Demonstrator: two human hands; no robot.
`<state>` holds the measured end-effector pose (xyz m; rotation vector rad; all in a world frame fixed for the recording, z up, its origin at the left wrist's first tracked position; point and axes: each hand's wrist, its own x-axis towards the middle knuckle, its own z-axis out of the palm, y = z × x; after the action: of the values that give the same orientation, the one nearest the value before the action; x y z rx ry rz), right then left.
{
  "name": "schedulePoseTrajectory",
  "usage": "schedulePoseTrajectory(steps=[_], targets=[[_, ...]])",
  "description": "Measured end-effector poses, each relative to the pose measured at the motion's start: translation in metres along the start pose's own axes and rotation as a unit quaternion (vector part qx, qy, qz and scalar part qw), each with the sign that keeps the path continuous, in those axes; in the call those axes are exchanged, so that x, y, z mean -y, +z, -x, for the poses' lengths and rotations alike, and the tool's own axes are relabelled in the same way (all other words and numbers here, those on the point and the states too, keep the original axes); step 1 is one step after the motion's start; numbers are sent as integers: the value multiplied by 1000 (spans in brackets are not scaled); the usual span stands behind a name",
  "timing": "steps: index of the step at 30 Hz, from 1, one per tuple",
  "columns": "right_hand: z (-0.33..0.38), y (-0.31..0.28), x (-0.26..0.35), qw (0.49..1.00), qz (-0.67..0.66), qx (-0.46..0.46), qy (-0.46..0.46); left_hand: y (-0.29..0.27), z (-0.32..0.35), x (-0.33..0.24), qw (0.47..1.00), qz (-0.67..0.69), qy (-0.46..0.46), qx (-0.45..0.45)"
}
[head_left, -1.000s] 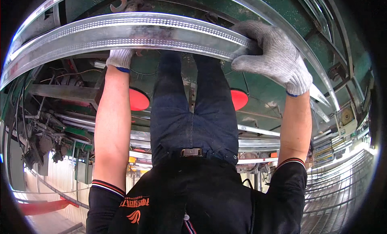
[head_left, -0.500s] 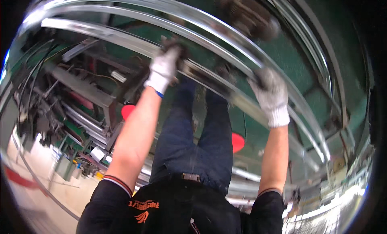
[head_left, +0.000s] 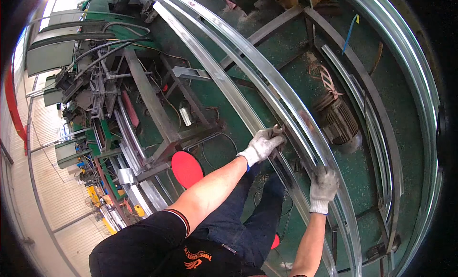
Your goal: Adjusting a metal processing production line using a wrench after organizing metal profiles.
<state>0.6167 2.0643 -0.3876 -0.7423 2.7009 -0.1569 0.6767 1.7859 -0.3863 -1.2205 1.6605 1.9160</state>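
Left side of the frame: dark machinery (head_left: 90, 81) with hoses and metal arms stands over the green floor (head_left: 230, 122). Left of centre, a red disc (head_left: 186, 169) lies beside the left forearm.

Crossing the centre is a long, flat metal left strip (head_left: 220, 79). Its long axis runs diagonally; the squared end points to the upper left of the frame, and the length curves, by lens bend, toward the lower right.

The gloved left hand (head_left: 262, 146) is at this strip, mid-frame. Its grip is closed, fingers wrapped round a spanner (head_left: 278, 129) whose forked end shows beyond the fingertips.

Immediately right, paired strips (head_left: 288, 97) follow nearly the same diagonal, upper left to lower right, side by side.

The gloved right hand (head_left: 324, 184), right of centre and lower, rests on the paired strips with fingers bent over them; how tightly this grip is closed cannot be told.

Further right, a ribbed motor (head_left: 339, 122) sits on the floor inside a dark metal frame (head_left: 369, 81). Shiny rails (head_left: 405, 53) arc along the right edge.
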Motion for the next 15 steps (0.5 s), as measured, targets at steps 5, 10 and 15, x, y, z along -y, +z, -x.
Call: schedulePoseTrajectory(steps=[5,10,15], targets=[[-25,-24,-24,991,-54,-81,96,3,3,-11,1000,-17,-9,15],[-33,-25,-27,989,-41,56,132,4,-1,3,1000,18,25,0],[-15,0,-40,991,-63,17,120,1,2,-15,998,-41,-37,43]])
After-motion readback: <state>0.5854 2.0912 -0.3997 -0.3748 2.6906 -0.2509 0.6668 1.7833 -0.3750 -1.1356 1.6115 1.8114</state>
